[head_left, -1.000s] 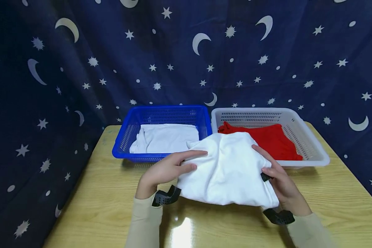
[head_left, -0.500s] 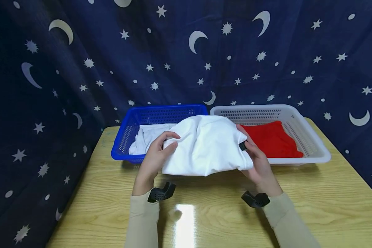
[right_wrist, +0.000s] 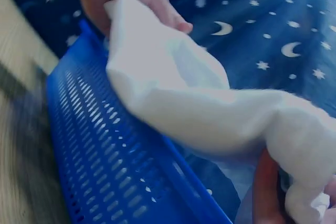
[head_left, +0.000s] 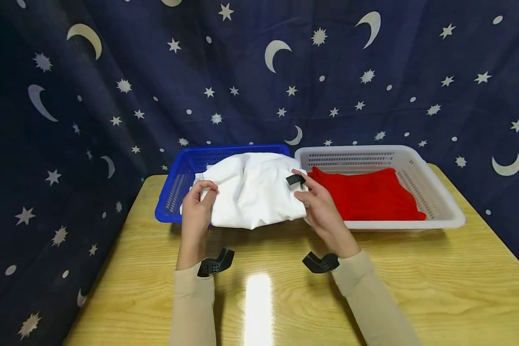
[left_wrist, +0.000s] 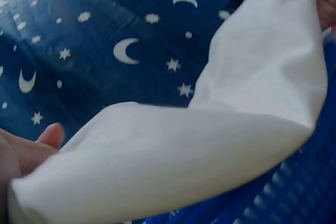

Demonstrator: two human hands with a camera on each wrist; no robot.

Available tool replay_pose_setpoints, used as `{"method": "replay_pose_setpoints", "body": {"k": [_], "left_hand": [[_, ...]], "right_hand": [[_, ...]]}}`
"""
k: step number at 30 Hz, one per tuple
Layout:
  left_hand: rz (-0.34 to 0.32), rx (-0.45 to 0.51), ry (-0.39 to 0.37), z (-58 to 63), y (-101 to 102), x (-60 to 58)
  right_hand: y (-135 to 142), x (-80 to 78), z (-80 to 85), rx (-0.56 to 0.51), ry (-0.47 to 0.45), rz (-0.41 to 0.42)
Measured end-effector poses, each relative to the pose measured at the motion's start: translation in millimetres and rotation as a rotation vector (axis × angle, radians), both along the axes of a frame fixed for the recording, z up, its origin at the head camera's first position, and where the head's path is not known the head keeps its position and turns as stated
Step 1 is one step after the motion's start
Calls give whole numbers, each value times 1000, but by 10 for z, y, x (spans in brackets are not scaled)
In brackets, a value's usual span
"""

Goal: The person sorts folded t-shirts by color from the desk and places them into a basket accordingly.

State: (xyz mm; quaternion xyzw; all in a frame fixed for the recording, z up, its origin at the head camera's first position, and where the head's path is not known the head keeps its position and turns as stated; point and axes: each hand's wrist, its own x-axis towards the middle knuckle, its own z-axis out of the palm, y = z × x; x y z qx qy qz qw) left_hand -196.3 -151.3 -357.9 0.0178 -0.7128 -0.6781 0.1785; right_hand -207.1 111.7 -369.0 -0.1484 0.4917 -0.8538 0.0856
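Observation:
A folded white garment (head_left: 255,192) hangs between both hands, held over the front part of the blue basket (head_left: 169,202). My left hand (head_left: 196,206) pinches its left edge between thumb and fingers. On the right edge, my right hand (head_left: 322,206) grips the cloth, and a small black tag (head_left: 295,179) shows by its fingers. The left wrist view shows the cloth (left_wrist: 157,156) sagging in the middle above the basket. Seen from the right wrist, the basket wall (right_wrist: 105,145) lies beneath the garment. More white cloth in the basket is mostly hidden behind it.
Right beside the blue basket stands a white basket (head_left: 447,211) with a folded red garment (head_left: 372,194) inside. Both rest on a wooden table (head_left: 259,288). A dark blue curtain (head_left: 242,72) with moons and stars closes off the back and left side.
Both hands have carried the white garment left and away from me, from in front of the two baskets to over the blue one. The red garment is now more fully visible.

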Motion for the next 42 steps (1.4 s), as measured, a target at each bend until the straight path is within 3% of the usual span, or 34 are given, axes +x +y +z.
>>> {"method": "replay_pose_setpoints", "body": {"k": [6,10,14,22,25,29,33,37,39,42], "left_hand": [[84,-55,-18,-45,-140,-92],[74,-106,0,-70,-216,-153],[86,-209,32,-90,-263,-239],[167,-493,57,-121,-372,-385],[162,-606,49,-121,-432,-398],[182,-710,62,-134,-506,-399],[262,-780,180,-164,-514,-412],[315,-832,301,-190,-492,-431],[307,-851,307,-201,-484,-432],[277,-873,244,-215,-482,-417]], "right_hand": [[-194,-75,-26,457,100,-247],[-285,-121,-57,635,160,-367],[-349,-152,-69,773,223,-390],[-444,-139,-97,1055,355,-337],[-501,-143,-118,1190,450,-367],[-590,-150,-166,1357,575,-466],[-641,-149,-202,1413,623,-545],[-666,-149,-212,1404,602,-546],[-677,-152,-211,1409,586,-530],[-690,-149,-209,1431,569,-505]]}}
